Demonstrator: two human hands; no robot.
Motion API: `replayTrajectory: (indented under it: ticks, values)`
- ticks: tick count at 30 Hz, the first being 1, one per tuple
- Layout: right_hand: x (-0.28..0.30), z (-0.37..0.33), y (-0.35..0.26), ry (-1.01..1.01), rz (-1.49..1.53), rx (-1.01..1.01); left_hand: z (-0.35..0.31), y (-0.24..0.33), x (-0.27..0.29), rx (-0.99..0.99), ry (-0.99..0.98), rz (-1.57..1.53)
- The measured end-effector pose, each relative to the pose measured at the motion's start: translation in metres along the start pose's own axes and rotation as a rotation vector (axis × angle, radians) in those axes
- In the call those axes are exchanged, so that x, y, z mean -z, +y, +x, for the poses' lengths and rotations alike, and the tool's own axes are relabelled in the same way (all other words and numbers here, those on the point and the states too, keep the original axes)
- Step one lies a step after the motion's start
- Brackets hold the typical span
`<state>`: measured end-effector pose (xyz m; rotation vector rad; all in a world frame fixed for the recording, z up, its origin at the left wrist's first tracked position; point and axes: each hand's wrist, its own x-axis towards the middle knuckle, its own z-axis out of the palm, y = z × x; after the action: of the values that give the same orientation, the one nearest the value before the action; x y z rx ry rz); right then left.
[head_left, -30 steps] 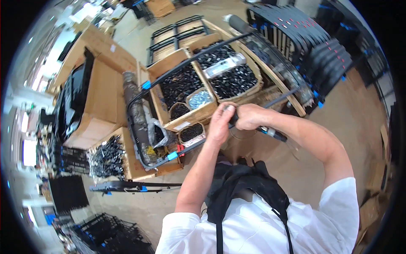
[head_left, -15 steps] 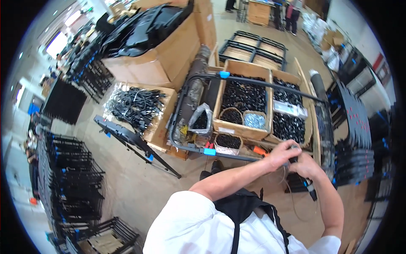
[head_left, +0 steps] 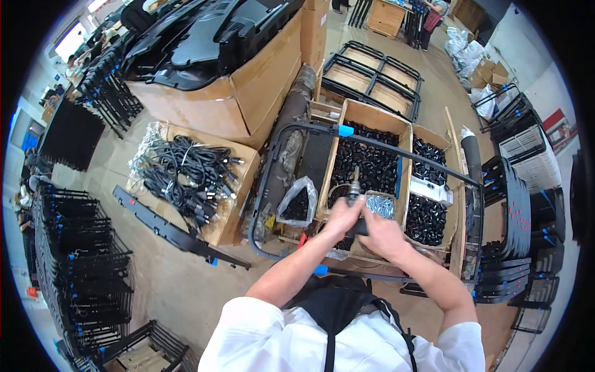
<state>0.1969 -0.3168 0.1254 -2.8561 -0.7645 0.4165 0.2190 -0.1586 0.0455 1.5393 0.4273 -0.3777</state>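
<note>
Both my hands are close together over the near part of the parts boxes. My left hand [head_left: 345, 217] is closed around the front of a dark power screwdriver [head_left: 355, 186], whose metal nose points away from me. My right hand [head_left: 384, 234] is wrapped round its body from the right; the fingers partly hide the grip. Beneath them lies a black tubular frame [head_left: 412, 155] with blue pieces, its bars crossing over the boxes. Silver screws [head_left: 379, 203] fill a small container beside my right fingers. A wooden box [head_left: 376, 113] behind holds many small black parts.
Another carton of black parts [head_left: 427, 226] stands to the right, with a clear bag [head_left: 297, 201] of dark bits on the left. Further left are bundled black cables [head_left: 186, 173] on cardboard and a long black panel [head_left: 173, 226]. Stacked frames [head_left: 80, 266] line the left side.
Both hands have moved left from the frame's right near corner to over the screw container. The screwdriver now points away from me between them. The view has shifted slightly.
</note>
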Motion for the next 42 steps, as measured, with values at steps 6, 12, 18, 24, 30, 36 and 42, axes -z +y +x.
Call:
replayTrajectory:
  ticks: [6,12,18,24,30,36,42]
  values:
    - [-0.055,0.115,-0.007,0.156,0.110,0.086,0.086,-0.003,0.064,-0.049,0.319,0.333]
    - [-0.053,0.160,-0.007,0.058,0.140,-0.011,0.136,-0.007,0.079,-0.147,0.341,0.368]
    - [-0.049,0.170,0.003,0.010,0.162,-0.055,0.139,0.011,0.078,-0.104,0.287,0.349]
    - [-0.061,0.173,0.011,0.061,0.225,-0.061,0.139,0.023,0.076,-0.065,0.295,0.415]
    - [-0.062,0.178,0.013,0.066,0.312,-0.053,0.143,0.029,0.079,0.015,0.233,0.476]
    - [-0.064,0.182,0.023,0.067,0.337,-0.059,0.148,0.036,0.075,0.024,0.212,0.484]
    - [-0.055,0.187,0.020,0.016,0.355,-0.090,0.158,0.030,0.077,0.016,0.224,0.495]
